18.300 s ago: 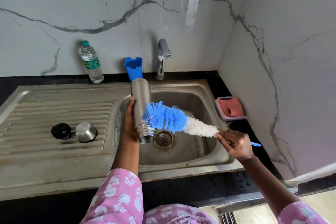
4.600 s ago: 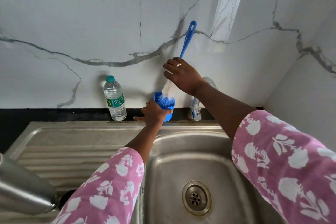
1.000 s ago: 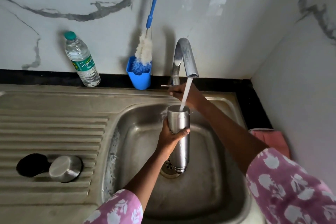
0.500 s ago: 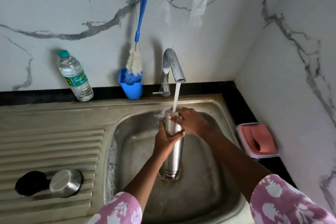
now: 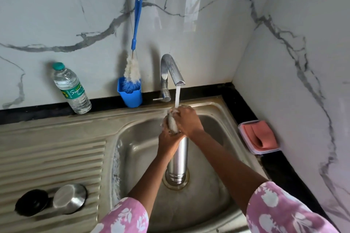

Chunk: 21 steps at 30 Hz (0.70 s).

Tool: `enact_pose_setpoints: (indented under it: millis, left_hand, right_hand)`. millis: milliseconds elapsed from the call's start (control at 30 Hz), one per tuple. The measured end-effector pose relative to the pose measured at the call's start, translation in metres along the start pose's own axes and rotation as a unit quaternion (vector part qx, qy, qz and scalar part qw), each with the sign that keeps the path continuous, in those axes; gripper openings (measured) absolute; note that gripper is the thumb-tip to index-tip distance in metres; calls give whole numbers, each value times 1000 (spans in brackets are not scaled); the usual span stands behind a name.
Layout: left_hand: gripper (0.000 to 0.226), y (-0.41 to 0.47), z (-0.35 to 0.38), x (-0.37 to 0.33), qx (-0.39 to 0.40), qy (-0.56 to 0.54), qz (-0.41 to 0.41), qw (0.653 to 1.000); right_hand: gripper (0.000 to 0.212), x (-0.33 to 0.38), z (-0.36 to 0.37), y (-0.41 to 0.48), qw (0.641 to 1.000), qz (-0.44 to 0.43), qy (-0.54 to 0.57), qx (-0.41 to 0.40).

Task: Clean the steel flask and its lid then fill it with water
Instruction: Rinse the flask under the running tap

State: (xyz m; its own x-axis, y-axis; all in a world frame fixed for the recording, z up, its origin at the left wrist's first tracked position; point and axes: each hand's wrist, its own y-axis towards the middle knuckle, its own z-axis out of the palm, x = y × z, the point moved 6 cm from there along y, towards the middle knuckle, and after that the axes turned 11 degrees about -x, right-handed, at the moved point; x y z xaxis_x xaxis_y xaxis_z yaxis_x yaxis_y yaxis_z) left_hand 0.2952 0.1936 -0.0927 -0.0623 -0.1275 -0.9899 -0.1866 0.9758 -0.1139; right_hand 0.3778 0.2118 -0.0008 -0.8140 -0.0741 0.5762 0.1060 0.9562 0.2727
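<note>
The steel flask (image 5: 180, 155) stands upright in the sink basin (image 5: 132, 138), set into the desk toward its right end. Its ribbed, threaded end points down over the drain (image 5: 186, 180); whether it touches the drain cannot be told. The left hand (image 5: 167, 143) grips the flask at about mid-height, fingers curled round the body. The right hand (image 5: 187, 121) is wrapped over the upper end just above the left, the two hands touching. A stream of water (image 5: 177, 96) falls from the tap (image 5: 171, 70) at the back edge of the sink and lands on the top of the flask, at the right hand's fingers (image 5: 175, 111). Both forearms come up from the near edge in pink floral sleeves (image 5: 280, 212).

On the ribbed drainboard (image 5: 53, 159), near the desk's front-left corner, a black lid (image 5: 31, 202) and a steel cap (image 5: 69, 198) lie side by side, touching or nearly so.

Along the back edge, against the marble wall (image 5: 56, 15), stands a clear plastic water bottle (image 5: 73, 91) with a green cap. Between it and the tap is a blue holder (image 5: 130, 96). A bottle brush (image 5: 132, 70) stands in the holder, bristles down, its blue handle leaning on the wall. By the right edge, beside the basin, a pink cloth (image 5: 259, 136) lies folded in a shallow white tray (image 5: 253, 150).
</note>
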Motion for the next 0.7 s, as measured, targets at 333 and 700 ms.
enact_pose_setpoints:
  millis: [333,700]
  left_hand:
    - [84,2,-7,-7,-27,-27,-42,998]
    - [69,4,-2,-10,42,-248,-156,955]
  right_hand:
    - [39,-4,-7,-4,994,-80,68,38]
    - [39,-12,4,-45,987,-50,116,94]
